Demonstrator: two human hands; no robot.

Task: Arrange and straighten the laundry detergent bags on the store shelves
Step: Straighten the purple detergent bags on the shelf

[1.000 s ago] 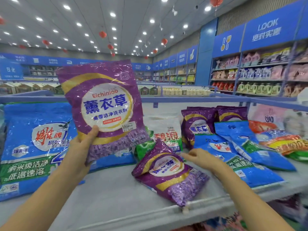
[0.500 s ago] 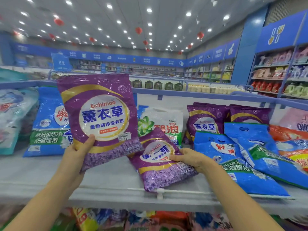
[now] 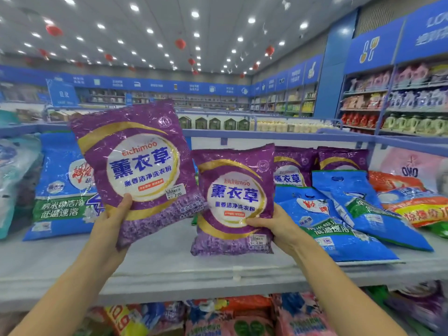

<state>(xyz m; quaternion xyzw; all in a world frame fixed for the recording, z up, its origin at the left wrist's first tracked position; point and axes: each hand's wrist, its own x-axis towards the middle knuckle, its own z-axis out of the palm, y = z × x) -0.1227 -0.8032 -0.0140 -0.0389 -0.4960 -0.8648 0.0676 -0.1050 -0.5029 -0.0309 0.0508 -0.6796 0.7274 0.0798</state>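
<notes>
My left hand (image 3: pixel 114 219) grips the lower edge of a purple lavender detergent bag (image 3: pixel 135 166), held upright above the grey shelf (image 3: pixel 169 265). My right hand (image 3: pixel 274 226) holds a second purple bag (image 3: pixel 232 195) by its lower right side, upright, its bottom edge near the shelf. Two more purple bags (image 3: pixel 293 166) (image 3: pixel 341 160) stand at the back, right of it. Blue bags (image 3: pixel 339 226) (image 3: pixel 368 202) lie slumped on the right. A large blue bag (image 3: pixel 60 190) leans at the back left.
Orange and green bags (image 3: pixel 417 204) and a pink bag (image 3: pixel 412 166) crowd the shelf's right end. A teal bag (image 3: pixel 14 175) stands far left. More bags (image 3: pixel 218 316) fill the lower shelf. Stocked shelving (image 3: pixel 392 103) lines the far right wall.
My right hand has lifted the second purple bag from lying tilted on the shelf to upright. The left bag stays raised. The view shifted right and down.
</notes>
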